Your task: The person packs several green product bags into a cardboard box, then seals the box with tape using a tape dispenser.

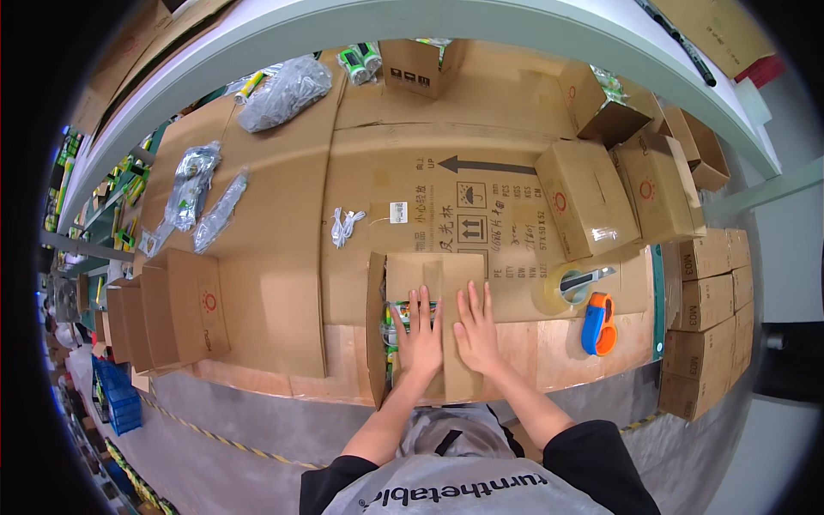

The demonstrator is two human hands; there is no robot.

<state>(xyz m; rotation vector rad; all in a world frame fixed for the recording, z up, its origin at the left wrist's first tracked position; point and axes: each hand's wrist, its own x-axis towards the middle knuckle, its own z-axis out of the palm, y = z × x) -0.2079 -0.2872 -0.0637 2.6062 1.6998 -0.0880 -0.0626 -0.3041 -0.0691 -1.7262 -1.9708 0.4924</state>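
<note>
Right in front of me is a cardboard box [433, 270] with its right flap [463, 382] folded over the top. A raised left flap [376, 322] stands along its side, and green-and-white packages [393, 330] show in the gap. My left hand [421, 343] lies with straight fingers across the flap edge, partly over these packages. Flat on the right flap, fingers stretched forward, rests my right hand [477, 339]. Neither hand grips anything. To the right lie a blue-and-orange tape dispenser [599, 326] and a box cutter [588, 279] resting on a clear tape roll [558, 292].
Cardboard sheets [386, 154] cover the table. Open boxes [184, 309] stand at left; a closed carton [588, 197] and others stand at right. Plastic-wrapped items [193, 184], a filled clear bag [287, 94] and a white cable [347, 227] lie beyond. Stacked cartons [708, 326] flank the table.
</note>
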